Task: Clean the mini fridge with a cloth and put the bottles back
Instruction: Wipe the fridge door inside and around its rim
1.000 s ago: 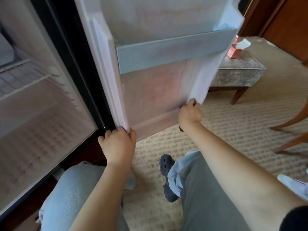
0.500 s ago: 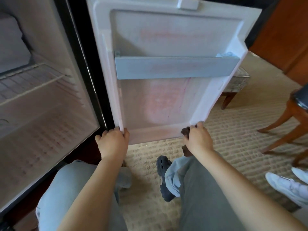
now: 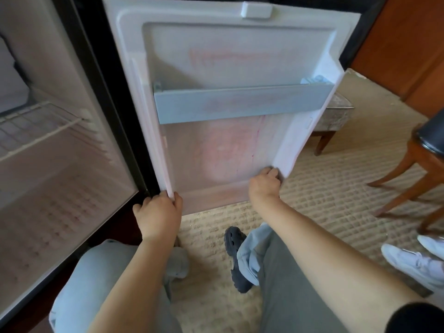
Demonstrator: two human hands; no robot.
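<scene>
Since half a second ago the right hand (image 3: 264,182) has slid up from the bottom edge of the door (image 3: 216,152) into the lower right corner of its inner panel, fingers curled against it; whether they pinch a cloth I cannot tell. The left hand (image 3: 157,213) still grips the door's lower hinge-side corner. The mini fridge (image 3: 55,179) stands open at left

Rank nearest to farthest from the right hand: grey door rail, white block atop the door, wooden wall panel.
1. Grey door rail, just above the right hand.
2. White block, at the very top.
3. Wooden wall panel, far right, across the room.
</scene>
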